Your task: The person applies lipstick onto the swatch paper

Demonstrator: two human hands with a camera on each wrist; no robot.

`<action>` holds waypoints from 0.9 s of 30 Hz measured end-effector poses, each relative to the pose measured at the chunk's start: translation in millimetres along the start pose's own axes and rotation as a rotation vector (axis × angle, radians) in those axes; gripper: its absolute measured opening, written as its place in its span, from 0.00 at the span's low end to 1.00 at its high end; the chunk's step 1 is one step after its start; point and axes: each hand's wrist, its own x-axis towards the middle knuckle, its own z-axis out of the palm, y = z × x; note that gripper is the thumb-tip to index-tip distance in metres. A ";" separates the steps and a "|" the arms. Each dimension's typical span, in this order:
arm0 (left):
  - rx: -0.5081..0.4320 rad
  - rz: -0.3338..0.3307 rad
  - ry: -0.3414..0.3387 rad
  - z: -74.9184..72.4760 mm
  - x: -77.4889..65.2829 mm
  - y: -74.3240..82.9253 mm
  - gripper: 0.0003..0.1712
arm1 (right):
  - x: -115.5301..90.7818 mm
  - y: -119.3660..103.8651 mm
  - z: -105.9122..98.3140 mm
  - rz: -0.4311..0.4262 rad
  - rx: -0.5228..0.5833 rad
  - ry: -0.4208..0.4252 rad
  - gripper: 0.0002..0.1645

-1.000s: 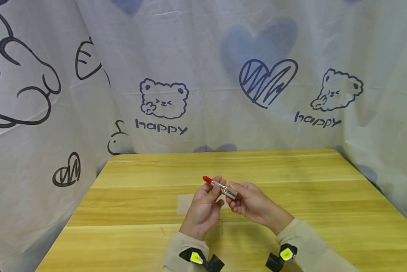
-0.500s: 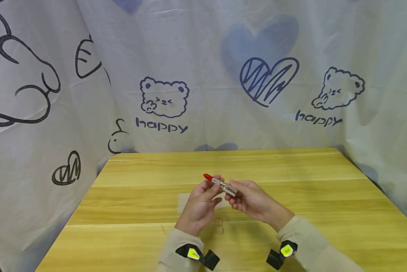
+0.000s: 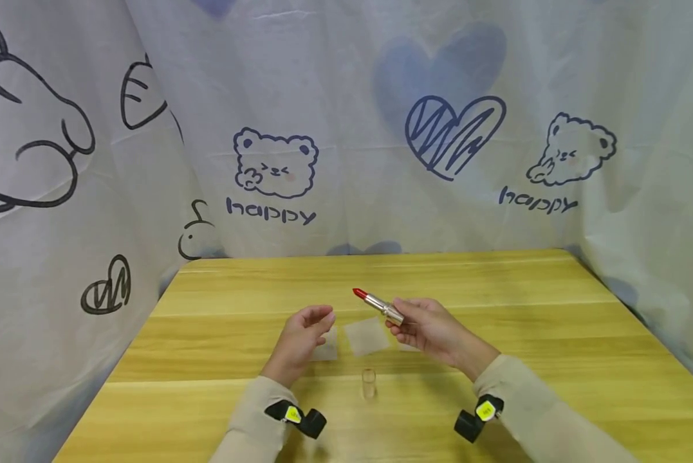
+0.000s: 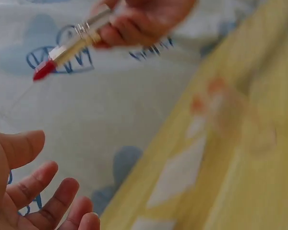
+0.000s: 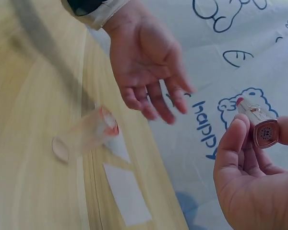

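A lipstick (image 3: 384,308) with its red tip bare and a silver-gold case is held up over the table by my right hand (image 3: 433,331), thumb and fingers pinching the base. In the right wrist view a round label shows on the end of the lipstick (image 5: 265,134). My left hand (image 3: 300,337) is off to the left, holding nothing, its fingers loosely spread in the left wrist view. Between the forearms a clear lipstick cap (image 3: 369,383) stands on the table; the right wrist view shows a reddish rim on the cap (image 5: 86,134).
Several pale paper squares lie in a row on the wooden table (image 3: 219,360); the middle paper square (image 3: 367,336) sits slightly turned beyond the cap. A white patterned curtain (image 3: 358,193) hangs behind the table and along its sides.
My left hand has let go of the lipstick and drawn away to the left. The lipstick stays in my right hand, slightly higher. The middle paper and the cap are now in fuller view.
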 end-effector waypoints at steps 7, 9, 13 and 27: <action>0.581 0.031 0.020 -37.2 9.5 -13.8 0.17 | 10.3 3.5 -6.0 -0.032 -0.107 0.070 0.14; 0.735 0.083 -0.009 -46.5 12.5 -18.3 0.17 | 13.1 4.4 -7.9 -0.054 -0.158 0.086 0.14; 0.950 0.200 -0.077 -61.0 17.9 -25.6 0.18 | 18.3 6.4 -10.5 -0.079 -0.282 0.124 0.14; 1.160 0.158 -0.208 -62.7 23.6 -20.8 0.14 | 38.6 21.2 -15.9 -0.101 -0.537 0.208 0.12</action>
